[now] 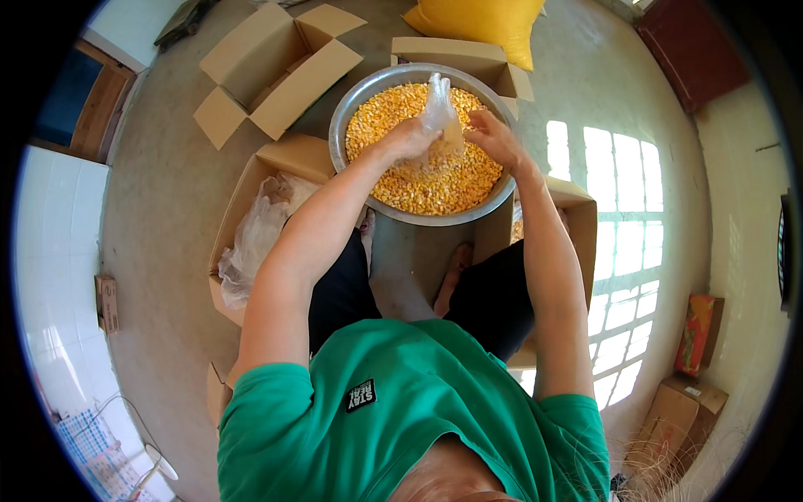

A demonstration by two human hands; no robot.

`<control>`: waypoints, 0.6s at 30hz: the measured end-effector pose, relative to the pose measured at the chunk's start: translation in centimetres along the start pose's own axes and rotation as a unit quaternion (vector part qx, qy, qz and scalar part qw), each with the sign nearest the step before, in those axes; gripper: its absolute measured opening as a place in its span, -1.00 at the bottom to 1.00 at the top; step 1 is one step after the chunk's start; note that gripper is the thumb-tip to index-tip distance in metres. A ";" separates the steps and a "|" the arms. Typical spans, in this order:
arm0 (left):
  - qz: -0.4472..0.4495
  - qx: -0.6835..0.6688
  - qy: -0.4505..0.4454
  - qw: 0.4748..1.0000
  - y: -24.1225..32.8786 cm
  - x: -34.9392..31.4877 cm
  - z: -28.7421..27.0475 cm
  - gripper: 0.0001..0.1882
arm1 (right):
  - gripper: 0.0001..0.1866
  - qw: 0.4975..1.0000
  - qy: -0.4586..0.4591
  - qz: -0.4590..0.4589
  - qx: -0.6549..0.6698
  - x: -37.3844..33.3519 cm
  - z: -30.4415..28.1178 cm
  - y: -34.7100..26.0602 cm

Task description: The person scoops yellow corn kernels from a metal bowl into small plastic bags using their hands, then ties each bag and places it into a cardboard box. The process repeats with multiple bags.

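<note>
A wide metal basin [337,138] full of yellow corn kernels [456,188] sits in front of me. Over the kernels, my left hand [410,138] is closed on a clear plastic bag [438,105]. The bag's top sticks up past my fingers, and its lower part hangs down against the corn. Just right of the bag is my right hand [495,138], its fingers bent and somewhat apart, pointing toward the bag. I make out nothing held in it. My left fingertips are partly hidden behind the plastic.
Open cardboard boxes surround the basin: one [280,71] at the far left, one [510,79] behind it, one [577,217] by my right knee. A left box holds crumpled clear plastic [259,234]. A yellow sack [481,25] stands at the back; cartons [682,418] line the right wall.
</note>
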State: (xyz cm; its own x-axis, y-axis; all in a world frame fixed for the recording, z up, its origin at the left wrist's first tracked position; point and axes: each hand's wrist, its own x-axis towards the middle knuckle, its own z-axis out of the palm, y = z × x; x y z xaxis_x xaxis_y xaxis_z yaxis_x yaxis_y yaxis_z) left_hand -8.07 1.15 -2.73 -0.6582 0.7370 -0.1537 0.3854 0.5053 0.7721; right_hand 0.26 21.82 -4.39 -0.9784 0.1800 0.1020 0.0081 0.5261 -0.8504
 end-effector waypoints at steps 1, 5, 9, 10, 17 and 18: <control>0.009 0.003 0.009 1.000 -0.5 0.2 0.1 -0.58 | -0.56 0.999 -0.032 0.000 -0.029 -0.5 1.0 0.3; 0.011 0.026 0.017 0.999 -1.3 0.5 0.2 -0.56 | -0.55 0.965 -0.183 -0.040 -0.182 -0.3 3.3 0.9; -0.017 0.102 0.012 0.995 -1.6 1.1 -0.1 -0.55 | -0.66 0.959 -0.162 -0.005 -0.233 0.9 4.5 1.9; -0.036 0.123 0.015 0.992 -1.6 1.2 -0.2 -0.56 | -0.67 0.960 -0.168 0.011 -0.223 1.0 4.6 1.6; -0.063 0.139 0.026 0.988 -4.2 1.9 0.0 -0.57 | -0.65 0.971 -0.171 -0.032 -0.167 0.5 5.8 -0.2; -0.075 0.139 0.023 0.987 -4.6 1.8 0.0 -0.57 | -0.64 0.974 -0.182 -0.031 -0.135 0.1 5.7 -1.6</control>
State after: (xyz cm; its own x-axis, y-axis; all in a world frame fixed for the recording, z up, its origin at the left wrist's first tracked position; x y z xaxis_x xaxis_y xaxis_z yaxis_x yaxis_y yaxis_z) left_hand -11.01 0.18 -6.54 -0.7472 0.6269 -0.2206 0.4405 0.7156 0.5421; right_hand -1.05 16.21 -5.94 -0.9868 -0.1392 -0.0824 -0.0472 0.7350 -0.6764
